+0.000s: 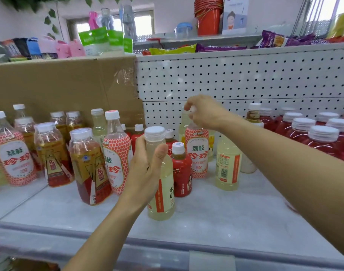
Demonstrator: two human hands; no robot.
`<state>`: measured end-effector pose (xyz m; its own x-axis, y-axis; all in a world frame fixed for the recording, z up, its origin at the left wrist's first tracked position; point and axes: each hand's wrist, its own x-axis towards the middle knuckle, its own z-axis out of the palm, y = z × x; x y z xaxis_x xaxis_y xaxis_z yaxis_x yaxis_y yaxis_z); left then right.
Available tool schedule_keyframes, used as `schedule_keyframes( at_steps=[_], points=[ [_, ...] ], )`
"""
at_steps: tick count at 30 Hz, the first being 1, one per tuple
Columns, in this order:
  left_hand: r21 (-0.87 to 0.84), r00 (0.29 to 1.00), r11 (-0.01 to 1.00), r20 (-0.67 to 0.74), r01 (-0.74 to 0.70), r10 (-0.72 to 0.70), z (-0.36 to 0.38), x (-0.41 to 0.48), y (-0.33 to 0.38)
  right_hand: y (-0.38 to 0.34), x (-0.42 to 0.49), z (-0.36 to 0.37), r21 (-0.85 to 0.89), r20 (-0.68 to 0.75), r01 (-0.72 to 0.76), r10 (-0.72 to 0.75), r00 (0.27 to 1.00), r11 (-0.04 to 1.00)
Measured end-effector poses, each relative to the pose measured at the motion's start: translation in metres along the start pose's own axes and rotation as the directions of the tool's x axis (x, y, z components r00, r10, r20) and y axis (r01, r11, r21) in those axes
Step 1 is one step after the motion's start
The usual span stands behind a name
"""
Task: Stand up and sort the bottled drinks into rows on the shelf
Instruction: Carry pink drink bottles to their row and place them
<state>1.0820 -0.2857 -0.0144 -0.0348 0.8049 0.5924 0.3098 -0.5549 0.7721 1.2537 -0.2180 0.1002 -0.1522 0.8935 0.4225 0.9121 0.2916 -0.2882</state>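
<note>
shelf [226, 222], part sorted: red bottles [322, 141] rowed at right, centre and left mixed. left hand [145, 169] wraps pale bottle [164, 192]; right hand [205, 114] pinches lychee bottle [197, 153] cap.

Two hands on bottles at a shop shelf [206, 222].
The left hand [145, 169] grips an upright pale bottle [163, 192] near the front edge. The right hand [204, 112] pinches the cap of a lychee bottle [196, 151] farther back, by the pegboard [245, 79]. Amber bottles [89, 163] stand left; red drinks [322, 141] are massed right.
</note>
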Motion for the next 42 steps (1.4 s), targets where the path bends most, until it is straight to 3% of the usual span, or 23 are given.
schedule_keyframes(
  at_steps=[6, 12, 16, 21, 28, 32, 34, 38, 42],
  points=[
    [-0.086, 0.998, 0.995, 0.029, -0.057, 0.06, 0.001, -0.013, 0.015, 0.008, -0.051, -0.029, 0.074, -0.109, 0.034, -0.026, 0.994, 0.997],
    [-0.185, 0.98, 0.983, 0.192, -0.012, 0.048, 0.036, -0.009, 0.037, 0.025, -0.091, -0.068, 0.073, -0.11, -0.003, 0.011, 0.994, 0.997],
    [-0.012, 0.974, 1.0, 0.223, -0.026, 0.028, 0.059, 0.02, 0.05, 0.041, -0.104, -0.077, 0.046, -0.075, -0.04, 0.044, 0.996, 0.998],
    [0.234, 0.96, 0.972, 0.264, 0.032, -0.095, 0.073, 0.086, 0.056, 0.056, -0.109, -0.082, -0.017, -0.08, -0.069, 0.068, 0.994, 0.997],
    [0.336, 0.911, 0.937, 0.349, 0.098, -0.22, 0.081, 0.138, 0.021, 0.056, -0.096, -0.094, -0.156, 0.137, -0.089, 0.11, 0.984, 0.984],
    [0.261, 0.908, 0.951, 0.337, 0.164, -0.249, 0.072, 0.141, 0.002, 0.053, -0.066, -0.101, -0.003, 0.18, -0.141, 0.14, 0.974, 0.99],
    [0.238, 0.91, 0.958, 0.34, 0.161, -0.237, 0.069, 0.14, 0.0, 0.053, -0.046, -0.099, -0.018, 0.204, -0.167, 0.167, 0.965, 0.986],
    [0.212, 0.9, 0.968, 0.38, 0.138, -0.212, 0.061, 0.135, 0.003, 0.049, -0.018, -0.081, -0.167, 0.461, -0.163, 0.223, 0.859, 0.973],
    [0.244, 0.925, 0.961, 0.319, 0.13, -0.206, 0.04, 0.131, -0.006, 0.052, -0.001, -0.069, -0.095, 0.52, -0.209, 0.227, 0.823, 0.973]
  ],
)
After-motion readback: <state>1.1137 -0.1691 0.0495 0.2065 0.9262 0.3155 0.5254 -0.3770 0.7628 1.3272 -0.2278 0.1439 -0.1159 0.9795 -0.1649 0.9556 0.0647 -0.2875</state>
